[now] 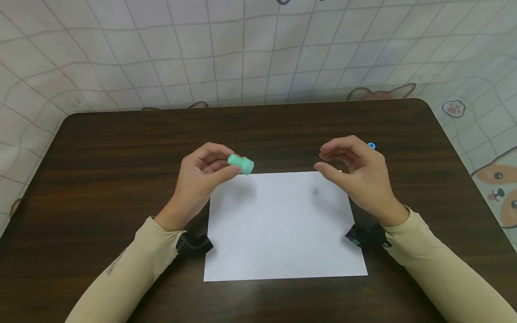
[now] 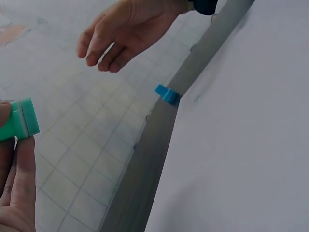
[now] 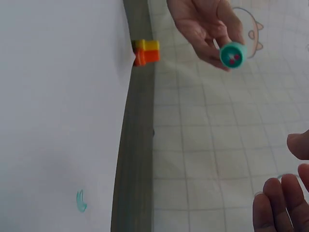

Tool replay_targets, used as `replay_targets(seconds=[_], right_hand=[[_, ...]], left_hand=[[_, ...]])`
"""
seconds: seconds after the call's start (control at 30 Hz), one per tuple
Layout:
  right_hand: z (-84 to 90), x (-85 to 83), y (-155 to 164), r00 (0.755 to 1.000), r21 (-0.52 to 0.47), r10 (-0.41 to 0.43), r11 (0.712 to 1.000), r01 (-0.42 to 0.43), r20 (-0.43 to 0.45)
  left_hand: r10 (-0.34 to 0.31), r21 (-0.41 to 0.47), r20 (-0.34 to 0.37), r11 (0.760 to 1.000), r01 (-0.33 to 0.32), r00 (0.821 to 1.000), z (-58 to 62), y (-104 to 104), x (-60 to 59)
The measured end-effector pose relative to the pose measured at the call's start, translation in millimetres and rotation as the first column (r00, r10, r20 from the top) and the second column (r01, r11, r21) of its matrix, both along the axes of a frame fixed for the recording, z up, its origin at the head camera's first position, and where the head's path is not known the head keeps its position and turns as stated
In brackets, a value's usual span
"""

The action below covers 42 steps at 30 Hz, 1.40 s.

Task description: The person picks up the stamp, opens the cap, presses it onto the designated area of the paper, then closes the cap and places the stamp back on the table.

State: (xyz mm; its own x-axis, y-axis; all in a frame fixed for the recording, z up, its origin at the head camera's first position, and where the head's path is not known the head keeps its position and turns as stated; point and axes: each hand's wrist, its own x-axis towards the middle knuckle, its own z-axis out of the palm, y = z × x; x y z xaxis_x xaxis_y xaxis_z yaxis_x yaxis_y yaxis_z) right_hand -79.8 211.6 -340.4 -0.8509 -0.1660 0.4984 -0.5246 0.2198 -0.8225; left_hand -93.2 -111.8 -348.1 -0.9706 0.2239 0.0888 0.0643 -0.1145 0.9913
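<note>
Left hand (image 1: 202, 172): fingers and thumb curled round a small mint-green plastic stamp (image 1: 241, 163), a short cylinder held above the far left corner of the paper. In the right wrist view its round end face (image 3: 233, 54) shows a teal rim with small red marks inside.

Right hand (image 1: 355, 175): raised over the far right corner of the paper, fingers loosely curved, thumb below them, holding nothing.

White paper sheet (image 1: 282, 233): flat, smooth, rectangular, lying between the two forearms on the dark brown wood-grain surface (image 1: 101, 148). A faint teal smudge (image 1: 315, 191) sits on the sheet near the right hand.

A small blue plastic piece (image 1: 371, 145) lies on the surface just beyond the right hand. An orange and yellow block (image 3: 147, 51) shows in the right wrist view at the paper's edge.
</note>
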Motion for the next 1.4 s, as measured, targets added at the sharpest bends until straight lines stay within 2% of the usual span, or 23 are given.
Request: replay_targets(seconds=[0.4, 0.6, 0.83, 1.03, 1.2, 1.4], right_hand=[[6.6, 10.7, -20.5, 0.996, -0.054, 0.085, 0.995, -0.083, 0.037], [1.4, 17.1, -26.8, 0.993, 0.013, 0.086, 0.996, -0.087, 0.077], [-6.1, 24.1, -38.3, 0.978, -0.026, 0.175, 0.985, -0.173, 0.113], [-11.6, 25.6, -44.7, 0.971, -0.028, 0.211, 0.978, -0.209, 0.112], [-14.7, 25.5, -46.3, 0.971, -0.028, 0.217, 0.976, -0.215, 0.104], [-19.3, 25.6, -46.3, 0.979, -0.009, 0.180, 0.984, -0.180, 0.096]], left_hand=[[-0.057, 0.042, 0.044, 0.998, 0.055, 0.997, 5.6, 27.3, 7.9], [-0.060, 0.023, 0.071, 0.998, 0.058, 0.996, 1.3, 35.0, 15.1], [-0.085, 0.022, 0.064, 0.996, 0.084, 0.994, -6.4, 43.3, 22.5], [-0.078, 0.020, 0.071, 0.997, 0.077, 0.994, -9.3, 47.7, 27.5], [-0.083, 0.046, 0.084, 0.996, 0.080, 0.993, -10.7, 51.0, 28.9], [-0.096, 0.076, 0.093, 0.993, 0.089, 0.991, -13.6, 55.0, 30.8]])
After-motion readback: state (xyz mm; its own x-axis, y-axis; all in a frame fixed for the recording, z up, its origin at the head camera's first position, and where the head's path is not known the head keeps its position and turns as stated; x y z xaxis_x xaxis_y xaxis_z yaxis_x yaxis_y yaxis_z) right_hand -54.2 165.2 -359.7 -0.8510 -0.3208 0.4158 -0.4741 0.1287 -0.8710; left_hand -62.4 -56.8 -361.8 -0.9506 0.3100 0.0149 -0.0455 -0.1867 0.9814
